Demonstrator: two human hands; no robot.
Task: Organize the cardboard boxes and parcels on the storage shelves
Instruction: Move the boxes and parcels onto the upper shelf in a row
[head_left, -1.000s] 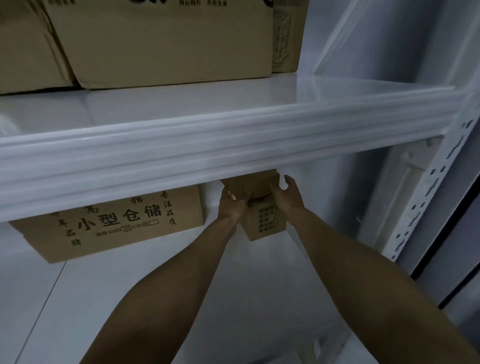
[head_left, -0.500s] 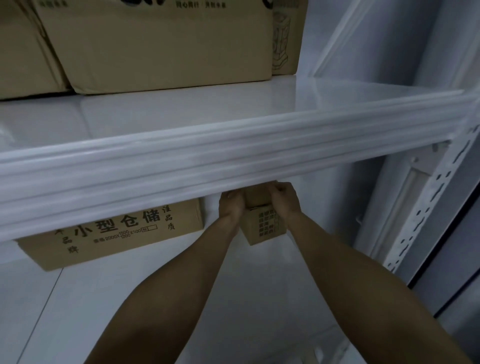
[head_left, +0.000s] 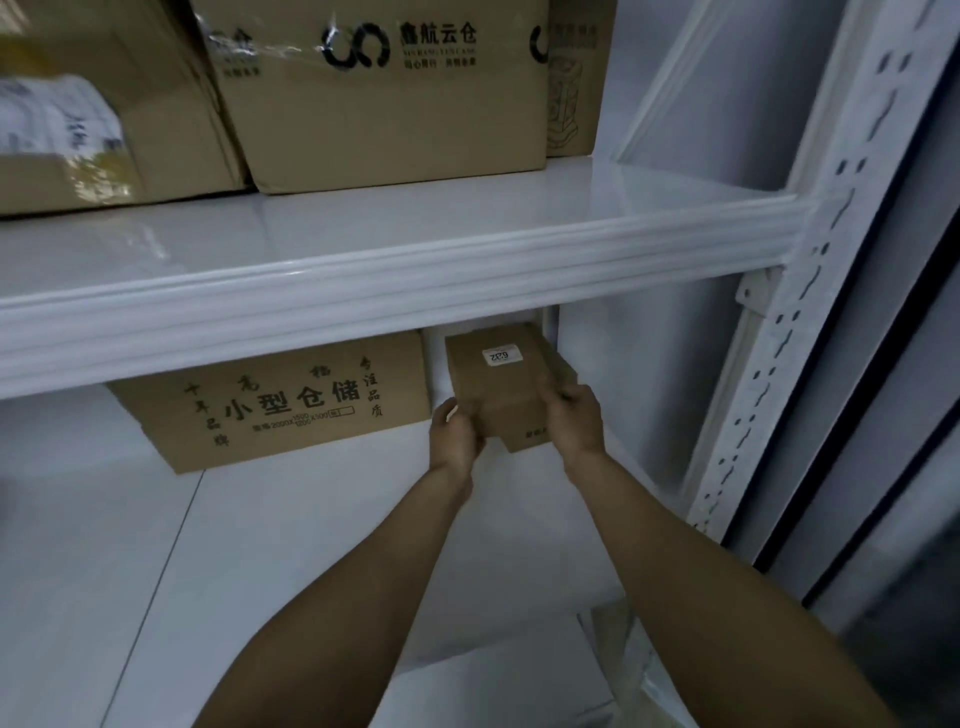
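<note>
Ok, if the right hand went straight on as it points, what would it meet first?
The right hand grips the small box, so that comes first; behind it the way looks free to the white back wall, though depth is unclear.

White wall (head_left: 727, 78) behind; grey dark-framed panel (head_left: 924, 441) far right.

White metal racking fills the view. Upper shelf (head_left: 467, 234) is glossy white, soft glare on top, w/ a ribbed front lip (head_left: 363, 306) running L to R. Lower shelf (head_left: 291, 545), also white, has a thin seam (head_left: 171, 540) in its L part. At R, a white upright post (head_left: 831, 260) w/ rows of slots meets the upper shelf; small bracket (head_left: 752, 296) just under the joint. Back panel (head_left: 717, 93) pale grey-white, diagonal brace (head_left: 660, 88) across it. Beyond the post, grey panels (head_left: 914, 415) w/ dark vertical edges. Light dim, even.
</note>
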